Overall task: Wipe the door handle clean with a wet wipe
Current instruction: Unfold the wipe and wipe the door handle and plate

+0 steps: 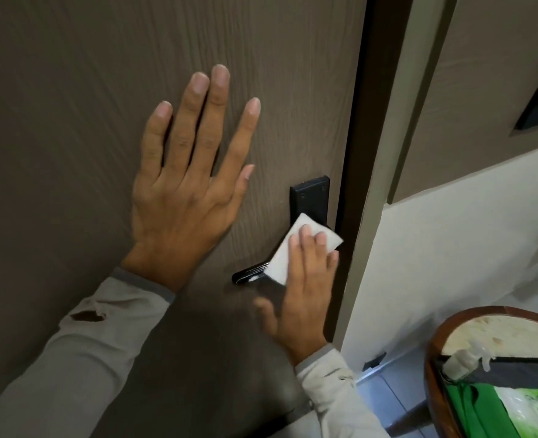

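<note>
- Handle [250,275], head view: a black lever on a black plate [309,197], set low at the door's [71,90] right edge beside the frame [384,153]. Only its free end shows, glossy with a wet spot; the rest lies under the wipe.
- Wipe [281,259]: a white folded sheet, thin and limp, draped over the lever near its pivot. It looks light and should mould to the lever, but I judge it could bunch or slip on the smooth metal unless pressed flat.
- Right hand [305,279]: its grip is a flat press, fingers [305,238] spread on top of the wipe, thumb held out to the side and blurred, not closed around anything.
- Left hand [185,188]: grip wide, palm flat on the door above and left of the handle, holding nothing, likely steadying the door.
- Handling: the lever is stiff and probably sprung, so hard downward pressure may turn it. Wrapping the wipe around the bar and pinching from both sides looks the better hold.
- Lower right: a round bench [435,349] carries a green pack [495,412], well apart from the door.
</note>
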Tool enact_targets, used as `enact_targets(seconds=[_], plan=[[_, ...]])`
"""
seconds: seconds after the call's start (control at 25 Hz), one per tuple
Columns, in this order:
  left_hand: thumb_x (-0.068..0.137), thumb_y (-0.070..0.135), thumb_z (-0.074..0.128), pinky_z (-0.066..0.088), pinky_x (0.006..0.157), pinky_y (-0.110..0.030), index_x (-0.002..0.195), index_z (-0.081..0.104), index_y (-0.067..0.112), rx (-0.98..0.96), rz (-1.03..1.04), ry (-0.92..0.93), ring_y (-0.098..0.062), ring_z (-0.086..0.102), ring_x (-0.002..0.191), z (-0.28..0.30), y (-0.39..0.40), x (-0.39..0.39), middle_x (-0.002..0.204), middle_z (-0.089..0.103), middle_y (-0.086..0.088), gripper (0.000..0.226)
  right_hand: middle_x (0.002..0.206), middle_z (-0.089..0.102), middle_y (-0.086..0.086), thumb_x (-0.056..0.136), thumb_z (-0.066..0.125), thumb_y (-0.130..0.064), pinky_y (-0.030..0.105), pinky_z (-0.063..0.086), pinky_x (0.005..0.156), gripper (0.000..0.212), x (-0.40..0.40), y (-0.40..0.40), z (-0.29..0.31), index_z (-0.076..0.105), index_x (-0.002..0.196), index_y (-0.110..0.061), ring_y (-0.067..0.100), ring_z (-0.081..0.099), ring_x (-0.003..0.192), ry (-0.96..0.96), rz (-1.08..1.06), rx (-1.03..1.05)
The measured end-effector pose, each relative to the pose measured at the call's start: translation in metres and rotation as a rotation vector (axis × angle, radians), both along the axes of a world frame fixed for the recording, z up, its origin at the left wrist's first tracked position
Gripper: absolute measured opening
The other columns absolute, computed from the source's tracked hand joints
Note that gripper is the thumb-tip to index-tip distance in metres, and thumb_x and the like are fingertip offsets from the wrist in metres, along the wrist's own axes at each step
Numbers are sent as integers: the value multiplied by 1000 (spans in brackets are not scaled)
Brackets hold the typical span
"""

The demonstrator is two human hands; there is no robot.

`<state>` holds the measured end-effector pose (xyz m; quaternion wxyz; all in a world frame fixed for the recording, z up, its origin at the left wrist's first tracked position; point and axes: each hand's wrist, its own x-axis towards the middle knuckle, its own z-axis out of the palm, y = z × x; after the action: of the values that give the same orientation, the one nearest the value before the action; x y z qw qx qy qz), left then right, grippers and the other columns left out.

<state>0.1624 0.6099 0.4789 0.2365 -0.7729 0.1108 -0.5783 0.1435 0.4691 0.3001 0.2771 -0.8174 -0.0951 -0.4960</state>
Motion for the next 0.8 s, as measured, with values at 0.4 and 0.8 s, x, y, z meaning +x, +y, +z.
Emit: enact_targets(seconds=[0.4,0.8], plan=[[115,39,38,18,125,-51,167,28,17,19,-4,-45,-37,34,152,-1,-3,4,165,36,-23,58,174,-7,15,97,19,-77,44,3,134,101,-2,33,-22,2,163,-3,32,2,162,-77,-21,-116],[114,41,39,13,126,-51,167,28,17,47,-28,-39,-31,14,153,-8,3,5,168,28,-21,59,175,-5,12,95,20,-79,44,1,134,102,-10,43,-28,3,164,-6,29,3,162,-105,33,-214]])
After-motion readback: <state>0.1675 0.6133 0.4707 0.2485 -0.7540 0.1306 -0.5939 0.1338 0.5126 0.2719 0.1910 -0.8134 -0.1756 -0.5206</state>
